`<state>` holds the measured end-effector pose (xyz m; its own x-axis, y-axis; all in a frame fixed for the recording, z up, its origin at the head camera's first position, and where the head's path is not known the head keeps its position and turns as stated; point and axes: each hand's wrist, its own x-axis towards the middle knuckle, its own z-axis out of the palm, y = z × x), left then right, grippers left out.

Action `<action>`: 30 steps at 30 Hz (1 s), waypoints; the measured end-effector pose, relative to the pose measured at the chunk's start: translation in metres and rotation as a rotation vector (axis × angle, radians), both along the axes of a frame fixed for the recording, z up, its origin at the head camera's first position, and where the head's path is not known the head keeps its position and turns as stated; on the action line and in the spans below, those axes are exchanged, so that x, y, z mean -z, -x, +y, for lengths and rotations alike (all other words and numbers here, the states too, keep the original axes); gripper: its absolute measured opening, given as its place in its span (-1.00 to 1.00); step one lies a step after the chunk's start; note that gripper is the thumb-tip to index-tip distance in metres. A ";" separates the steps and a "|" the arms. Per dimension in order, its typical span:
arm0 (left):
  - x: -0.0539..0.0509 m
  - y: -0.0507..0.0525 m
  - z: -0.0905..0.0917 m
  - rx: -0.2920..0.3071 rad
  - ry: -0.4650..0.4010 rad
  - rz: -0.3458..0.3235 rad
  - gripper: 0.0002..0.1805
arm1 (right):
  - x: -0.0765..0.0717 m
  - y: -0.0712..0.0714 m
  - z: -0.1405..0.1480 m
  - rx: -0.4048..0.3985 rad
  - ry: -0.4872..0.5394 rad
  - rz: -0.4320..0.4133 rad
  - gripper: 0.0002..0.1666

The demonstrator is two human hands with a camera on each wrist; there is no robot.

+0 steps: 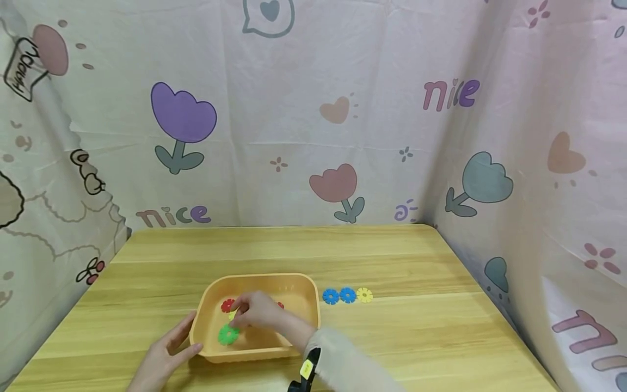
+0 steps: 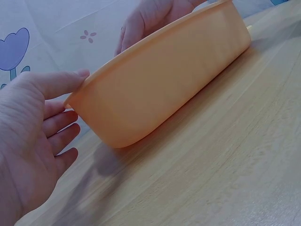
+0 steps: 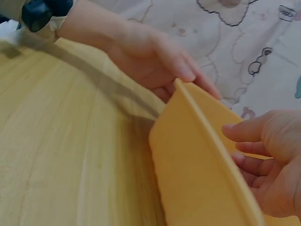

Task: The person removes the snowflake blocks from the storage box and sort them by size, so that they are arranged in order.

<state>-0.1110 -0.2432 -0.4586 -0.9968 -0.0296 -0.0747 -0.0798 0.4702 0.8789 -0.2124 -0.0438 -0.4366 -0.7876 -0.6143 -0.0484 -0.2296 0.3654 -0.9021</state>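
A yellow-orange plastic tray (image 1: 259, 356) stands on the wooden table. My left hand (image 1: 164, 348) holds its left end, with the thumb over the rim and the other fingers against the outside, as the left wrist view shows. Inside the tray hovers my right hand (image 1: 259, 309), fingers pointing down and left. Close to its fingertips lie a green snowflake disc (image 1: 228, 335) and a yellow disc (image 1: 232, 314), partly covered. A red disc (image 1: 227, 305) is just beyond, and another red disc (image 1: 281, 305) peeks out behind the hand. In the right wrist view a gap separates thumb and fingers; no disc shows there.
Right of the tray, a row on the table (image 1: 416, 326) holds a blue disc (image 1: 330, 296), a second blue disc (image 1: 348, 295) and a yellow disc (image 1: 364, 294). A printed curtain (image 1: 294, 109) hangs behind and on both sides.
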 end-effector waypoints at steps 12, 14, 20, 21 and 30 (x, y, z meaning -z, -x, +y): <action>0.002 0.000 -0.001 0.013 -0.006 0.010 -0.23 | 0.013 -0.006 -0.011 0.030 -0.215 0.078 -0.69; 0.002 0.000 -0.001 0.010 -0.002 0.012 -0.23 | 0.014 -0.006 -0.012 0.027 -0.234 0.093 -0.69; 0.002 0.001 -0.003 0.011 -0.045 -0.024 -0.20 | 0.016 -0.006 -0.015 -0.004 -0.307 0.149 -0.66; 0.002 0.001 -0.003 0.012 -0.056 -0.028 -0.20 | 0.016 -0.006 -0.016 -0.015 -0.332 0.177 -0.65; 0.002 0.003 -0.004 0.014 -0.088 -0.072 -0.15 | 0.017 -0.006 -0.021 -0.101 -0.479 0.362 -0.64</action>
<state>-0.1145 -0.2473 -0.4606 -0.9890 -0.0063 -0.1475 -0.1380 0.3929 0.9091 -0.2068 -0.0648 -0.4539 -0.7447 -0.6629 -0.0778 -0.5456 0.6718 -0.5010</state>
